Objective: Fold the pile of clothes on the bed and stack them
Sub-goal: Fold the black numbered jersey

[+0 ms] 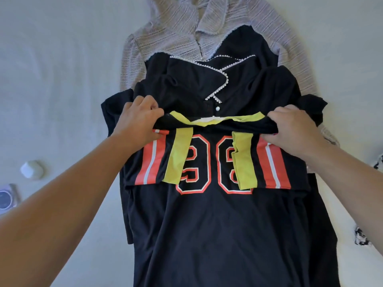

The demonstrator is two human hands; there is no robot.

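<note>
The black jersey (215,214) with red numerals and red, white and yellow sleeve bands lies face up on top of the pile, in the middle of the bed (51,69). Its sleeves are turned inward across the chest, which narrows the garment to a strip for lengthwise folding. The left hand (137,119) and right hand (298,129) each grip a shoulder corner of the collar edge, fingers curled over the cloth and thumbs beneath. Holding both corners level would, in my judgement, keep the edge straight for the next fold toward the hem.

Beneath it lies a black top with pearl trim (207,83), and under that a pale knitted cardigan (172,32), both spread flat and unfolded. A small white object (32,169) sits apart on the bed at left.
</note>
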